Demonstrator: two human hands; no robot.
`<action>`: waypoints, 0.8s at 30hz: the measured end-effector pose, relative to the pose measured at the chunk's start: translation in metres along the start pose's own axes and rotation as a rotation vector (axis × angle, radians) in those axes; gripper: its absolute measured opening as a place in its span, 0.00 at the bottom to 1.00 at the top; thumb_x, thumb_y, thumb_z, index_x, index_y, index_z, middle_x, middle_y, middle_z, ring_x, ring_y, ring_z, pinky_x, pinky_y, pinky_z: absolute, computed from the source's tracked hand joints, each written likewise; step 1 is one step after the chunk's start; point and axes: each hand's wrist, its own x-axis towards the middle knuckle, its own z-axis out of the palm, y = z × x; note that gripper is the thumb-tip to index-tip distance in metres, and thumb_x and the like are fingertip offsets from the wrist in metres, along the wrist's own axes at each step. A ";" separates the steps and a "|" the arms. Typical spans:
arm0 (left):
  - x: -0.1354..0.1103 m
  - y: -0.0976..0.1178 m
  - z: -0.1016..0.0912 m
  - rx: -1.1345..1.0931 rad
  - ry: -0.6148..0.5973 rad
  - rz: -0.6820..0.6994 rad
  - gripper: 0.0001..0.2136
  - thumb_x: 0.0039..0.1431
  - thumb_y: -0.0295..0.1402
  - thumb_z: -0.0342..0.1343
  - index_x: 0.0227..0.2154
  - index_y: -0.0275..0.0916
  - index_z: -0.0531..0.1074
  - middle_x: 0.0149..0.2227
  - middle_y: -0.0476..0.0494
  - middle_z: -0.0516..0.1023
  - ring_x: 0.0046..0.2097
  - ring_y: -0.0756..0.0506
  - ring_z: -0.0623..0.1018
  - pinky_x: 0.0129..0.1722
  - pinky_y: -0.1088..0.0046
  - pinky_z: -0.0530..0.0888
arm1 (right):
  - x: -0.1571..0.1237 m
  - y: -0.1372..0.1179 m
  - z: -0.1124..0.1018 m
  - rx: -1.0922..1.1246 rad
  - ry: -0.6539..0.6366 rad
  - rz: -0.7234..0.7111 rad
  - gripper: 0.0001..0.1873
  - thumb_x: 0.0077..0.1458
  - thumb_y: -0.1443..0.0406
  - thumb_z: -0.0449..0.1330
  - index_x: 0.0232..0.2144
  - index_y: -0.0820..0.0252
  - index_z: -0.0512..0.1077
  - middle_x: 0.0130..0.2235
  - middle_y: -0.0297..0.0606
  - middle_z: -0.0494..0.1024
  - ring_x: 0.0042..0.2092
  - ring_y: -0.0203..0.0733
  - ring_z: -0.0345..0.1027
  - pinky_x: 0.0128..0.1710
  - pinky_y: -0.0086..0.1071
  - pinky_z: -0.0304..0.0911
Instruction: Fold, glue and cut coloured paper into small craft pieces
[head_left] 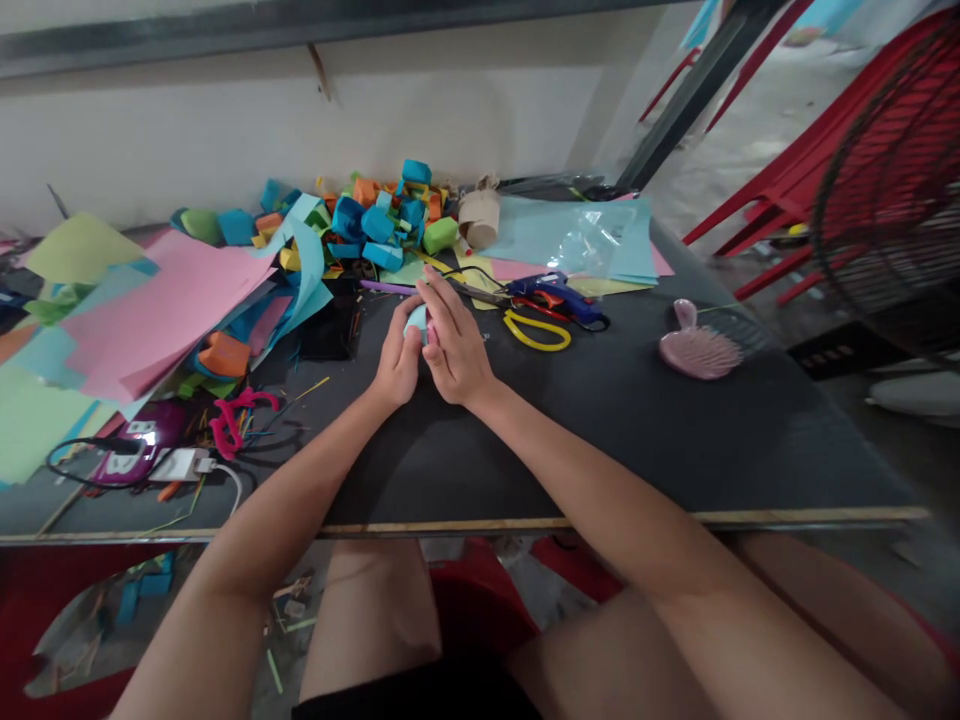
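Note:
Over the middle of the dark tabletop, my left hand (397, 360) curls around a small light-blue piece (415, 321), which looks like paper. My right hand (456, 345) presses against its other side with the fingers stretched upward. A bit of pink shows by the right fingertips; most of what lies between the palms is hidden. Just beyond the right hand are scissors (537, 333) with yellow handles and a blue glue gun (561, 297). A purple stick (386, 288) lies behind the left hand.
Folded paper pieces (379, 225) in several colours are heaped by the wall, beside a cardboard roll (480, 217). Paper sheets (165, 300) and a purple power strip (146, 440) cover the left. A pink hairbrush (701, 352) lies right; a fan (892, 200) stands past the edge.

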 end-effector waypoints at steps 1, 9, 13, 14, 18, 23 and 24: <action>-0.001 0.001 0.002 -0.036 0.011 -0.032 0.30 0.64 0.60 0.41 0.55 0.42 0.67 0.56 0.37 0.73 0.57 0.40 0.72 0.60 0.60 0.66 | 0.000 0.000 0.000 0.018 0.010 -0.018 0.39 0.65 0.43 0.28 0.72 0.52 0.34 0.73 0.41 0.47 0.72 0.51 0.43 0.69 0.51 0.51; -0.007 0.004 0.019 -0.491 0.171 -0.409 0.23 0.66 0.54 0.45 0.48 0.43 0.74 0.51 0.42 0.77 0.58 0.41 0.74 0.60 0.60 0.67 | 0.001 -0.001 0.002 0.094 -0.105 -0.019 0.45 0.63 0.39 0.35 0.72 0.56 0.31 0.73 0.46 0.44 0.73 0.53 0.40 0.69 0.52 0.48; -0.006 0.014 0.021 -0.666 0.251 -0.603 0.24 0.66 0.54 0.45 0.45 0.39 0.75 0.46 0.39 0.80 0.56 0.39 0.76 0.59 0.60 0.69 | 0.001 0.005 -0.002 0.157 -0.136 -0.037 0.49 0.61 0.37 0.39 0.72 0.55 0.27 0.74 0.44 0.42 0.73 0.55 0.37 0.69 0.55 0.46; -0.006 0.015 0.021 -0.708 0.264 -0.650 0.25 0.66 0.54 0.45 0.44 0.38 0.75 0.46 0.39 0.80 0.57 0.38 0.76 0.59 0.59 0.69 | 0.000 0.007 -0.003 0.169 -0.138 -0.046 0.48 0.62 0.38 0.40 0.71 0.54 0.26 0.74 0.43 0.41 0.73 0.54 0.37 0.69 0.55 0.46; -0.004 0.016 0.021 -0.848 0.273 -0.803 0.29 0.66 0.57 0.42 0.44 0.36 0.76 0.49 0.37 0.80 0.61 0.36 0.73 0.61 0.59 0.68 | 0.000 0.011 -0.004 0.183 -0.183 -0.039 0.42 0.65 0.41 0.38 0.72 0.51 0.30 0.74 0.39 0.41 0.73 0.51 0.37 0.70 0.54 0.45; 0.001 0.016 0.016 -0.883 0.242 -0.826 0.30 0.68 0.56 0.38 0.50 0.37 0.75 0.53 0.37 0.78 0.63 0.38 0.70 0.63 0.59 0.66 | -0.001 0.011 -0.002 0.160 -0.233 -0.004 0.41 0.64 0.40 0.35 0.72 0.50 0.38 0.74 0.40 0.41 0.74 0.52 0.36 0.70 0.56 0.43; 0.002 0.015 0.015 -0.878 0.227 -0.821 0.30 0.68 0.55 0.38 0.51 0.38 0.74 0.53 0.38 0.78 0.63 0.38 0.70 0.63 0.59 0.67 | -0.001 0.011 -0.002 0.165 -0.253 -0.004 0.40 0.65 0.41 0.35 0.71 0.50 0.42 0.73 0.40 0.44 0.73 0.51 0.38 0.70 0.56 0.44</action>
